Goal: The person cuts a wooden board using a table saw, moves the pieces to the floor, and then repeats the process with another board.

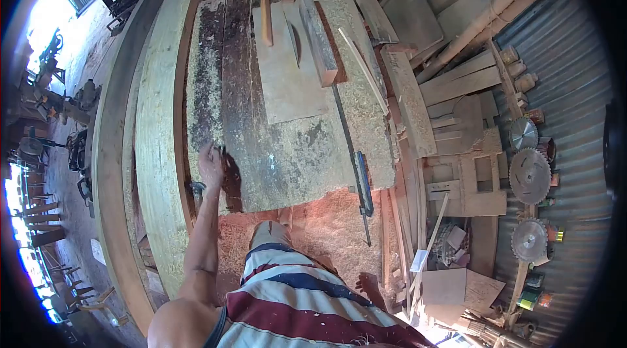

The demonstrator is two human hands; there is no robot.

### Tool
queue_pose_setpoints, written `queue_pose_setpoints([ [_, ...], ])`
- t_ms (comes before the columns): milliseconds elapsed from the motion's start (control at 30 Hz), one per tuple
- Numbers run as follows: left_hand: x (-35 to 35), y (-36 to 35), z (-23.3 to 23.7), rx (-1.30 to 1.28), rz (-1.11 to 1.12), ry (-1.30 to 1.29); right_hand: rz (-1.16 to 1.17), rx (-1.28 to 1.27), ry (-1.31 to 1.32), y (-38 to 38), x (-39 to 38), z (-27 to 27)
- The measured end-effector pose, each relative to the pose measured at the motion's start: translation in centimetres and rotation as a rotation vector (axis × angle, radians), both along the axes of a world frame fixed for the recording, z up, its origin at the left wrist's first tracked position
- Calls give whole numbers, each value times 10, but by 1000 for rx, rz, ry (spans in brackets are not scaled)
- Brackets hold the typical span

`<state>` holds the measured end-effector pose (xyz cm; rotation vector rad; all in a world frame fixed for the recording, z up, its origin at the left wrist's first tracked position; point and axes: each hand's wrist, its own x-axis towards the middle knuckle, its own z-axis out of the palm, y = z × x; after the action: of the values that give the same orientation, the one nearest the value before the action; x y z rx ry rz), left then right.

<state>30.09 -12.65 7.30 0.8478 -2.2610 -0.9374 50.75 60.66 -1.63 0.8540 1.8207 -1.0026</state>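
Note:
My left hand (210, 164) is closed, low over the left front part of a sawdust-strewn table-saw top (287, 165). A small dark thing shows at its fingers, too small to name. Ahead of it the saw blade (293, 45) rises through a pale plate (281, 96). A long wooden fence (318, 41) lies right of the blade, and a narrow wooden strip (266, 8) is on its left. My right hand (370, 284) hangs at my right side, fingers loosely apart, holding nothing I can see.
Long thick planks (160, 113) run along the table's left side. A thin stick (363, 70) and a blue-handled bar clamp (362, 178) are on the right. Sawdust (313, 217) covers the floor before me. Spare circular blades (529, 175) hang by a corrugated wall (581, 126); boards lean nearby.

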Motion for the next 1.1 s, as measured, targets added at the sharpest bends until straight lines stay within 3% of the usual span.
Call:
queue_pose_setpoints([
  [233,-164,-33,46,-42,132,-231,60,4,39,-26,-39,32],
  [300,-209,-26,31,-65,112,-379,131,10,34,-19,-41,38],
  [367,-227,-36,-22,-55,39,-548,233,56,-8,-17,-47,71],
  [467,-191,-18,-44,-30,-12,-574,417,142,-65,8,-60,101],
  [533,-156,0,-27,-134,3,-433,904,237,211,39,-74,95],
  [567,-138,7,-19,167,-48,-376,1141,281,358,53,-79,90],
  [633,-77,23,-18,772,-150,-281,1049,305,475,6,-113,148],
  [700,-24,57,-45,1221,-185,46,825,111,404,-54,-162,158],
  [733,7,87,-13,1358,-154,32,720,-87,376,-105,-185,186],
  [767,24,126,26,1493,-124,30,700,-362,628,-136,-191,179],
  [833,43,188,18,1519,-236,12,900,-420,524,-227,-233,209],
  [867,43,224,31,1508,-170,43,839,-663,559,-264,-250,185],
  [900,42,257,42,1502,-103,69,860,-321,824,-304,-254,166],
  [967,50,294,25,1659,-196,226,886,-390,661,-364,-290,124],
  [1000,49,307,13,1651,-291,251,974,-407,532,-373,-314,139],
  [1100,55,359,10,1341,-356,156,942,-397,618,-358,-329,147],
])
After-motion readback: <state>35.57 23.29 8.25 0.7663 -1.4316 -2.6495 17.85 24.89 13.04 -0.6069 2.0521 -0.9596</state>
